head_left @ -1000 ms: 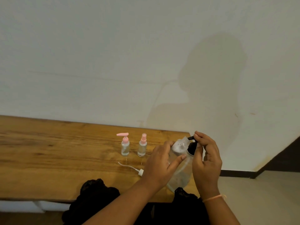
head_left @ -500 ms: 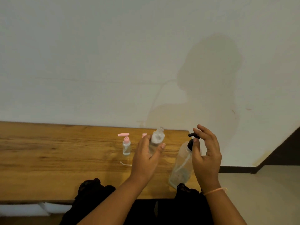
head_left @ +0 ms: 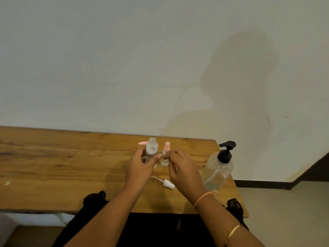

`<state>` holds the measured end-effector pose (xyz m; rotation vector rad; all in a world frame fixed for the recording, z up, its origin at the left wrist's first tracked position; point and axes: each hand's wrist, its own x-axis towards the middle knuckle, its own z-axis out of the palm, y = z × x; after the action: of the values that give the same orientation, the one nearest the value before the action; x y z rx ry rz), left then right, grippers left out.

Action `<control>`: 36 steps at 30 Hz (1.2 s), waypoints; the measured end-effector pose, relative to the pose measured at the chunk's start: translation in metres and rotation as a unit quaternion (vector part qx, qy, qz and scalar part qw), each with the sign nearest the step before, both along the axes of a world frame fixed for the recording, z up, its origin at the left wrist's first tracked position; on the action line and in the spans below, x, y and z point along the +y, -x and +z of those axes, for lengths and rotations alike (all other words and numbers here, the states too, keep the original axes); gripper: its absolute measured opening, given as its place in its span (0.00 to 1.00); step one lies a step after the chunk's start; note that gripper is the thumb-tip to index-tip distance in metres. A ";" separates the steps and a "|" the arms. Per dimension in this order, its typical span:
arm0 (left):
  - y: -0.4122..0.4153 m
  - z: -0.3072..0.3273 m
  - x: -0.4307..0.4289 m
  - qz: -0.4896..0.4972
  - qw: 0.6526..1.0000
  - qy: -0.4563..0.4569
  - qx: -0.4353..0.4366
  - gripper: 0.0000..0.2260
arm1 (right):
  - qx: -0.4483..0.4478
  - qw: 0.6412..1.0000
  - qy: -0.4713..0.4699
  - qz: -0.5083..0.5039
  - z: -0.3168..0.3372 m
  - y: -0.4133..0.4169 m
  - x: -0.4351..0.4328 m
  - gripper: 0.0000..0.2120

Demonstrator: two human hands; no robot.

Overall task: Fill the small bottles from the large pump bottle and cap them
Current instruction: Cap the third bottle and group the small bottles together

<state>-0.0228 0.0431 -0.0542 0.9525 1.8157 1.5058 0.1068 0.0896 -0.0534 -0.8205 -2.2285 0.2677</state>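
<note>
My left hand (head_left: 140, 168) grips an uncapped small clear bottle (head_left: 151, 149) and holds it upright above the wooden table (head_left: 53, 166). My right hand (head_left: 183, 169) is beside it, curled fingertips in front of a small spray bottle with a pink cap (head_left: 166, 154); whether they grip it is unclear. The large clear pump bottle (head_left: 218, 172) with its black pump head stands alone at the table's right end. A white spray cap with its tube (head_left: 168, 184) lies on the table between my wrists. Behind the held bottle only the pink nozzle (head_left: 142, 143) of another small bottle shows.
The table's right edge runs just past the pump bottle, with tiled floor (head_left: 284, 211) beyond it. A plain white wall (head_left: 124, 68) stands close behind the table. My dark-clothed lap (head_left: 160, 229) is under the near edge.
My right hand let go of the pump head and moved left to the small bottles. My left hand carried the uncapped bottle away from the pump spout, left and toward the table's middle.
</note>
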 end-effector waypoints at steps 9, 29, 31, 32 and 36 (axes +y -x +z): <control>0.017 0.000 0.001 0.015 0.999 0.031 -0.033 0.17 | -0.312 0.923 0.213 -0.074 -0.038 0.018 0.023 0.15; 0.025 -0.005 0.003 0.013 0.998 0.068 0.011 0.18 | -0.306 0.907 0.284 -0.060 -0.025 0.013 0.025 0.08; 0.028 -0.006 0.002 0.010 0.997 0.070 0.017 0.18 | -0.256 0.917 0.302 -0.056 -0.009 0.006 0.018 0.08; 0.030 -0.006 0.002 0.009 0.997 0.069 0.017 0.18 | -0.220 0.925 0.304 -0.059 -0.002 0.002 0.015 0.08; 0.035 -0.010 0.001 0.010 0.997 0.069 0.015 0.18 | -0.008 0.952 0.305 -0.033 0.023 -0.009 0.003 0.04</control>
<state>-0.0578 0.0438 -0.0645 0.8974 1.9280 1.3638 0.1160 0.0926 -0.0307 -1.2126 -2.1434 0.9503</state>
